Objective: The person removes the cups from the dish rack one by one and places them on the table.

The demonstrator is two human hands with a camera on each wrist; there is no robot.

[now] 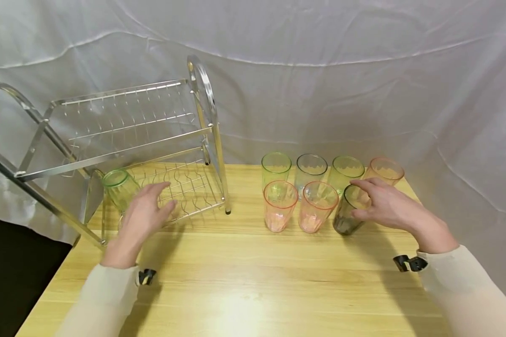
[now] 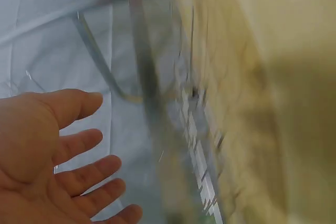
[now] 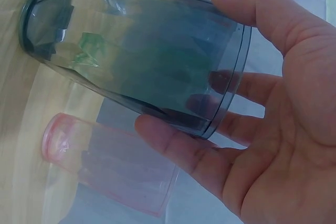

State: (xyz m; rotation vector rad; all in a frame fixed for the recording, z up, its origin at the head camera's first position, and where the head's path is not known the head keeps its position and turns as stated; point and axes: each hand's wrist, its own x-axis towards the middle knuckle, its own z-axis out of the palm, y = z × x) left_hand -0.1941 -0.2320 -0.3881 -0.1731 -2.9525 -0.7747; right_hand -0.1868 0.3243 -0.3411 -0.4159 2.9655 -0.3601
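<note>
My right hand [image 1: 390, 206] holds a dark grey tumbler [image 1: 345, 221] near its rim. In the right wrist view the thumb lies on one side of the tumbler [image 3: 152, 51] and the fingers on the other. Two pink tumblers [image 1: 278, 217] stand just left of it. My left hand [image 1: 145, 213] has its fingers spread apart and holds nothing, at the front of a metal dish rack [image 1: 218, 159]. Behind that hand a green tumbler [image 1: 119, 187] leans on the rack's lower tier, its lower part partly hidden.
Behind the front tumblers stand a green one [image 1: 276, 164], a grey-rimmed one [image 1: 311, 166], a yellow-green one [image 1: 347, 169] and a pink one [image 1: 385, 169]. A pale curtain [image 1: 320, 103] hangs behind the wooden table [image 1: 219, 281]. The rack's upper tier has wire slots.
</note>
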